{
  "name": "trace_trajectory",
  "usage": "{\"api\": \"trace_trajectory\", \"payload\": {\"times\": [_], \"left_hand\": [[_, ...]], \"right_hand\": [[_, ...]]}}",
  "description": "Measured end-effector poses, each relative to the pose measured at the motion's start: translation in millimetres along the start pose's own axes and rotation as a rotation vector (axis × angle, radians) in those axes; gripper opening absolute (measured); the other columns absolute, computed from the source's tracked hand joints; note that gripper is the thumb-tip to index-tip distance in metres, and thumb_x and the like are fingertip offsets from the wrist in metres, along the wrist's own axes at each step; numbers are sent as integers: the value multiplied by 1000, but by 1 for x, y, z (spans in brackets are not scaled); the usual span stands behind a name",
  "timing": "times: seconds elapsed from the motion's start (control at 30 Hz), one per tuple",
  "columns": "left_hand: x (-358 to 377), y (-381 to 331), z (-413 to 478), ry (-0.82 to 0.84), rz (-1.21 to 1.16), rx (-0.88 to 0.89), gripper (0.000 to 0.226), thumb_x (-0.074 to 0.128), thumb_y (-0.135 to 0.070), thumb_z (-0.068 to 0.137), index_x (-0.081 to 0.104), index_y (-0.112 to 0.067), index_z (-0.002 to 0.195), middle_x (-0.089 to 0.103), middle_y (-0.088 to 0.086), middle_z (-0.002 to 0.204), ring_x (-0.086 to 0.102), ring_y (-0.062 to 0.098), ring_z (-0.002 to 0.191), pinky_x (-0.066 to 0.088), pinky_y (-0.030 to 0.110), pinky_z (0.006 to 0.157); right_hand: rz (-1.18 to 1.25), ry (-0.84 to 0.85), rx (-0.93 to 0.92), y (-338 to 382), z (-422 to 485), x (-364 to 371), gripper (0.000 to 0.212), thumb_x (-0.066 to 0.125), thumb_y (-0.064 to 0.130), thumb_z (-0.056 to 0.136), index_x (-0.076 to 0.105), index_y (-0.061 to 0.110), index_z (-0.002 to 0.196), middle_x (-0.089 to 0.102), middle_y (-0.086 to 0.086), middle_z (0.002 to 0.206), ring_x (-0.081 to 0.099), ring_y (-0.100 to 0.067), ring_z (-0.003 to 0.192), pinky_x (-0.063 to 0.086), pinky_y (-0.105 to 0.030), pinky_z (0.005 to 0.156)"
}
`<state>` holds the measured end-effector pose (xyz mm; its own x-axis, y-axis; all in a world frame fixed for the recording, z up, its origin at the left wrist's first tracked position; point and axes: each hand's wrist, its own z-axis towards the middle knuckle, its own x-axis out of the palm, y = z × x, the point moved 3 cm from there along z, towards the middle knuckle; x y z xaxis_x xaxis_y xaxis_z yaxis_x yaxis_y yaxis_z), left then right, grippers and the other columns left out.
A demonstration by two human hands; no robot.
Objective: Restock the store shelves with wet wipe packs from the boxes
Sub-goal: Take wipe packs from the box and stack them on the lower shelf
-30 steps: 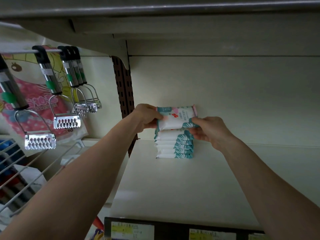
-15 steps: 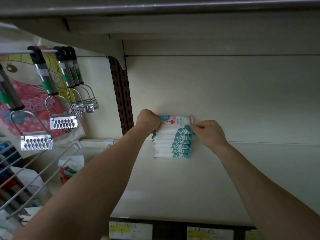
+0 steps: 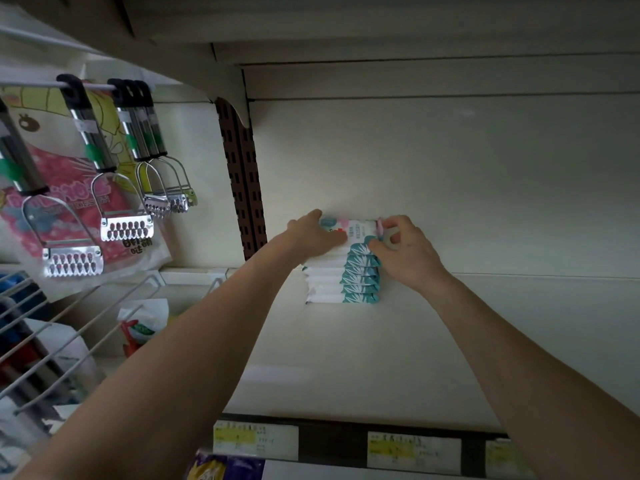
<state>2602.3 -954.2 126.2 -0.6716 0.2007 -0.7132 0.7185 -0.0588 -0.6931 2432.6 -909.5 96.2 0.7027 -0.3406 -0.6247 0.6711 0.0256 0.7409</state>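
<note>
Two bare hands meet at frame centre on the top wet wipe pack [image 3: 356, 230], a soft, glossy white pouch with teal leaf print and a pink end seal: left hand [image 3: 313, 237] lies flat, palm pressing its left end, right hand [image 3: 407, 251] pinches the pink right edge between thumb and fingertips. It caps a stack of wet wipe packs [image 3: 341, 282], flat pillow shapes standing against the back panel on the smooth cream metal shelf [image 3: 381, 358]. Upper left, steel graters [image 3: 126, 228] with dark handles hang from a rail.
</note>
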Motion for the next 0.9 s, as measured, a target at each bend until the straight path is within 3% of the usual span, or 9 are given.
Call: {"api": "trace_trajectory", "payload": {"times": [0.1,0.2,0.33,0.43,0.63,0.73,0.9], "left_hand": [[-2,-4,-5,60,202,118,90,74,-31,82,19,-28,154,29,9,151,53,30,117,53,37,89],[3,-6,-12,65,465,161,84,71,-19,85,22,-29,153,32,5,152,52,27,121,47,39,98],[9,-5,-18,-85,647,164,64,58,-23,93,29,-37,149,44,-3,145,45,23,129,29,48,109],[12,-7,-19,-123,695,163,57,54,-22,95,34,-37,146,49,-2,139,48,23,125,24,51,109],[15,-31,-38,-224,766,181,58,59,-25,91,38,-30,145,46,8,135,42,29,124,35,46,102],[28,-50,-56,-278,778,222,51,58,-21,91,44,-27,140,47,9,131,43,29,122,36,43,100],[70,-80,-83,-188,672,176,51,54,-24,94,41,-30,144,42,9,143,41,30,131,30,46,108]], "right_hand": [[29,96,-103,3,-6,-2,46,69,25,84,50,26,125,38,1,130,57,-17,100,47,-33,91],[-67,158,-162,3,-10,3,44,69,13,82,50,22,121,35,-2,141,56,-20,109,45,-37,100],[-120,84,-202,4,-13,6,34,62,8,87,51,21,116,48,-6,135,59,-24,98,48,-37,90],[-188,88,-201,6,-15,4,31,60,10,89,50,20,116,54,-5,130,56,-23,93,47,-33,83],[-343,51,-211,23,-28,-24,33,60,20,91,50,20,123,44,-5,125,50,-19,90,39,-27,72],[-328,64,-205,22,-44,-43,33,56,22,94,50,18,126,45,-7,126,56,-23,99,42,-27,77],[-262,91,-106,2,-72,-79,33,56,19,92,59,14,124,56,-7,127,55,-25,114,44,-32,93]]}}
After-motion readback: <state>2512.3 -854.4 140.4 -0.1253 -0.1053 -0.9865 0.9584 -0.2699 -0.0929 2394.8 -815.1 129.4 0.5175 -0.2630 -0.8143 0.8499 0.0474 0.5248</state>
